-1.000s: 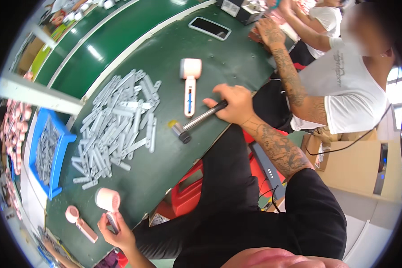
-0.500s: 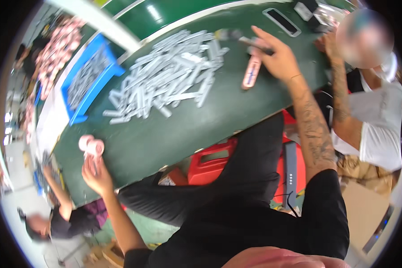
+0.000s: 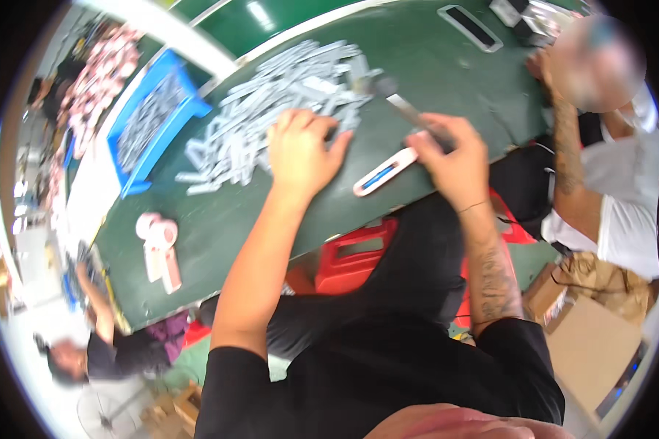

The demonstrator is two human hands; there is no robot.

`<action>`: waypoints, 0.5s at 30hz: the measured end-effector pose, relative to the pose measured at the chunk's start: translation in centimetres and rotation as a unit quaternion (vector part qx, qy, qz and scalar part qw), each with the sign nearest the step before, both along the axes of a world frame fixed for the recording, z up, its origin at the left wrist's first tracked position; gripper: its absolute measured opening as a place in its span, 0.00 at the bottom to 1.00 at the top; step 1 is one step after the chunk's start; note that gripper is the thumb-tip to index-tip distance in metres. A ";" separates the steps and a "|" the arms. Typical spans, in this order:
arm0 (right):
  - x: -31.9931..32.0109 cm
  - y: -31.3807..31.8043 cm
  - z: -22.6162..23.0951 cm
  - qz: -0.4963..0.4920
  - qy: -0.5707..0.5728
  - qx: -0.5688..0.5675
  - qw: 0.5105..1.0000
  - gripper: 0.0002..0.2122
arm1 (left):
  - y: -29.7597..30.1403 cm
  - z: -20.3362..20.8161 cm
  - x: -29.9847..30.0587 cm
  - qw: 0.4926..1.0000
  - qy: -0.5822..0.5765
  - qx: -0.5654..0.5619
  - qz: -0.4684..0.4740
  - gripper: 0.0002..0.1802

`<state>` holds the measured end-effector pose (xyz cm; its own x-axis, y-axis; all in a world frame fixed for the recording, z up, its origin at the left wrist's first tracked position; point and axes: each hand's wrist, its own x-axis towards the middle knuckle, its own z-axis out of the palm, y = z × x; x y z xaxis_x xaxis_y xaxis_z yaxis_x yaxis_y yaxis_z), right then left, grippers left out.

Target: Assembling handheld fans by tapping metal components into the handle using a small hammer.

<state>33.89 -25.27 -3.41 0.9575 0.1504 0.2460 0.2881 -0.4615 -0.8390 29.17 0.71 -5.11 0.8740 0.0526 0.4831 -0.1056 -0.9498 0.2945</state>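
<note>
My right hand [image 3: 458, 164] is closed around the handle of a hammer [image 3: 404, 107], whose dark head points away over the table. Just below its fingers lies a long pink part [image 3: 365, 186] with a blue strip inside; its far end reaches my fingertips, and I cannot tell whether they touch it. My left hand [image 3: 300, 154] rests at the near edge of a heap of grey plastic strips [image 3: 241, 121], thumb apart from the fingers; nothing shows in its grasp. At the table's left end lie two pink parts with round heads [image 3: 161, 252], side by side.
A blue bin [image 3: 157, 146] full of grey pieces stands at the table's left edge. A phone [image 3: 470, 28] lies at the far right. Another person [image 3: 608, 175] sits at the right, an arm on the green table [image 3: 329, 212]. A red stool [image 3: 355, 263] is below.
My left hand has let go of the pink parts at the left and moved right to the grey heap. My right hand came nearer with the hammer, and the long pink part shifted nearer and turned.
</note>
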 end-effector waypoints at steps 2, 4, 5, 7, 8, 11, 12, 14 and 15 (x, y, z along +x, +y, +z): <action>-1.6 1.0 0.0 -0.002 -0.046 -0.052 0.998 0.19 | 0.3 -1.2 1.0 0.999 0.032 0.013 -0.007 0.14; -2.2 1.6 -0.7 0.024 -0.035 -0.033 0.999 0.21 | 1.0 -1.2 0.3 0.998 0.016 0.054 0.011 0.09; -2.3 1.6 -0.8 0.023 -0.033 -0.020 0.999 0.22 | 1.0 -1.2 0.0 0.998 -0.021 0.057 0.025 0.08; -2.0 0.8 -0.3 0.016 -0.018 -0.055 0.998 0.21 | 1.6 -0.9 -0.2 0.998 -0.027 0.064 -0.001 0.06; -2.0 0.8 -0.4 0.014 -0.015 -0.057 0.998 0.19 | 1.8 -0.8 -0.3 0.999 -0.018 0.038 0.001 0.05; -1.9 0.1 0.0 -0.004 -0.028 -0.078 0.997 0.20 | 1.9 0.0 -1.8 0.997 -0.004 -0.050 0.054 0.09; -1.9 -0.1 0.3 -0.009 -0.018 -0.096 0.995 0.21 | 1.7 0.2 -2.9 0.989 -0.004 -0.114 0.093 0.10; -1.8 0.5 0.4 -0.013 0.000 -0.101 0.995 0.18 | 2.7 0.4 -5.4 0.985 -0.036 -0.132 0.103 0.13; -1.9 1.0 0.5 -0.009 0.016 -0.104 0.994 0.18 | 2.8 0.9 -6.8 0.981 -0.059 -0.152 0.106 0.13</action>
